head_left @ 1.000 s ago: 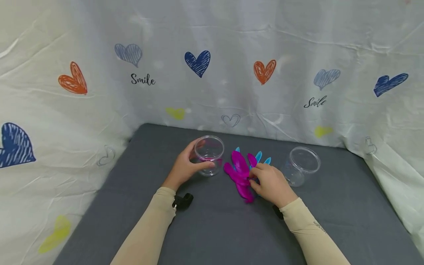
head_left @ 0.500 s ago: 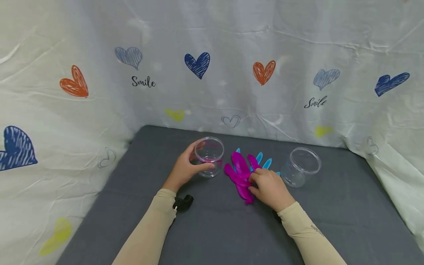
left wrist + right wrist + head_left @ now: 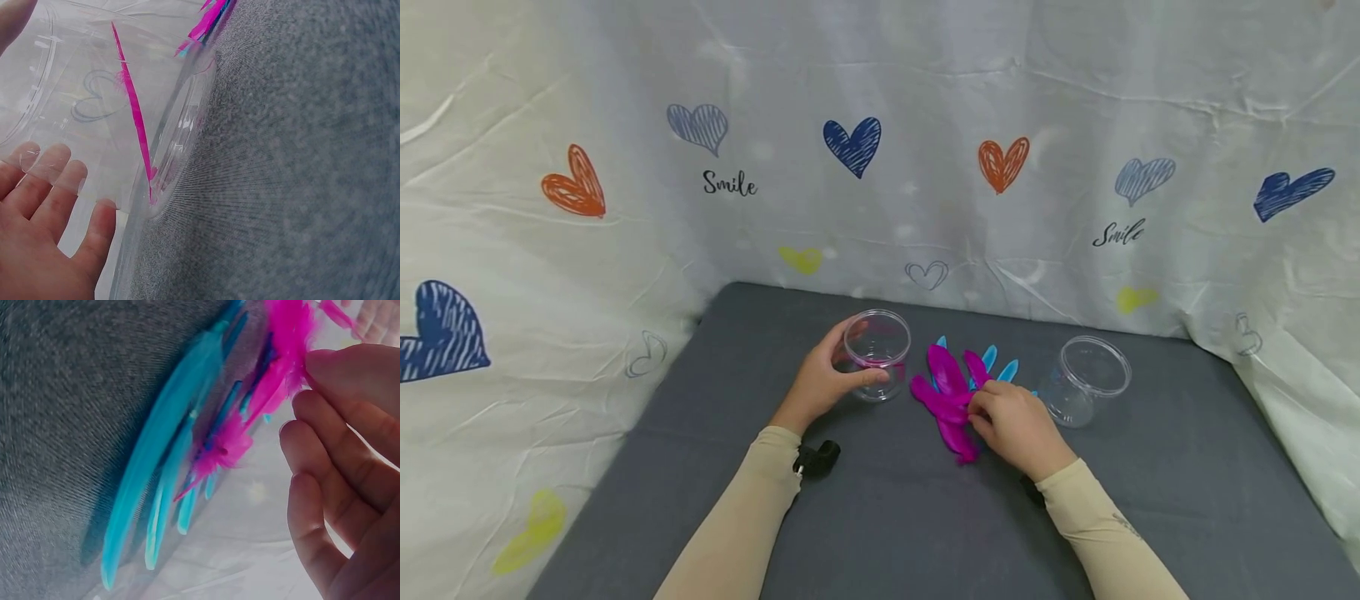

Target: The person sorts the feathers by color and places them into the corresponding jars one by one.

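Feather pile (image 3: 950, 371) lies toward bench's (image 3: 880, 517) far edge, just left of our right hand (image 3: 1021, 423); those fingers pinch magenta feather (image 3: 957, 400), long axis running leftward. Our left hand (image 3: 820, 380), farther off, grips clear jar (image 3: 877, 312).

Soft, dim light; hazy wrist views.

Shows magenta feathers (image 3: 947, 372), turquoise feathers (image 3: 153, 447), a clear jar (image 3: 880, 343) and another clear jar (image 3: 1086, 379). Runs to plain grey on the tabletop (image 3: 895, 517), beige on the sleeves (image 3: 730, 508), whitish on the backdrop (image 3: 925, 50) with orange, blue and yellow hearts (image 3: 852, 148) and black lettering (image 3: 730, 182).
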`<state>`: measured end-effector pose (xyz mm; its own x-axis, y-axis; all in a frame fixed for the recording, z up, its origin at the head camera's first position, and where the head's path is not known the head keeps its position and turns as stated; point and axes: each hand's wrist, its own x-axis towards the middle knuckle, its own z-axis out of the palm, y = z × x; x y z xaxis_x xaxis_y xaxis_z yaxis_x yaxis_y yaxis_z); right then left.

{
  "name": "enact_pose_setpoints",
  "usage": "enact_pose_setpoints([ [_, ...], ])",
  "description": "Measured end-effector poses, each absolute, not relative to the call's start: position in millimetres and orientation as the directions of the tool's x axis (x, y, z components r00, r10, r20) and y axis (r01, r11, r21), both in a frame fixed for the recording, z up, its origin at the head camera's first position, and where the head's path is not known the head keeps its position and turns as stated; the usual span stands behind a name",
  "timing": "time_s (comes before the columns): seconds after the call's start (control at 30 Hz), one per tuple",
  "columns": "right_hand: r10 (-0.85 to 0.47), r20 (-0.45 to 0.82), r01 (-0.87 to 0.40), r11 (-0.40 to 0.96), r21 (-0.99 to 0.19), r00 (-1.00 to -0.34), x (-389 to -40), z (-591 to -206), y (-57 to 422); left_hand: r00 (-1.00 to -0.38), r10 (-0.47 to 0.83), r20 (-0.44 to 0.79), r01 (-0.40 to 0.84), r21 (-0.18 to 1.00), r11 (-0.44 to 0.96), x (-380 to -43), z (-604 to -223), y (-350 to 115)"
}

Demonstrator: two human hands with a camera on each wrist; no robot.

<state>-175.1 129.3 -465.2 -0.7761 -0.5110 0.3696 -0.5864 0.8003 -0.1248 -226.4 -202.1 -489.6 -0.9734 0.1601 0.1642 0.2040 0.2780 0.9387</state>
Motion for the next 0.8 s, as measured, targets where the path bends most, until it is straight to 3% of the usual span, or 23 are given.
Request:
enact_pose_setpoints([
  [0.43,-0.525,0.357,-0.620,0.746,-0.244,-0.773,-169,-444,127,-0.975,0.156,0.156,0.195,0.940,0.279,-224,-486,-202],
  [0.8,-0.534,0.422,-0.660,0.707,-0.252,-0.733,-169,-407,128,-0.973,0.159,0.168,0.208,0.939,0.275,-225,-487,-202],
])
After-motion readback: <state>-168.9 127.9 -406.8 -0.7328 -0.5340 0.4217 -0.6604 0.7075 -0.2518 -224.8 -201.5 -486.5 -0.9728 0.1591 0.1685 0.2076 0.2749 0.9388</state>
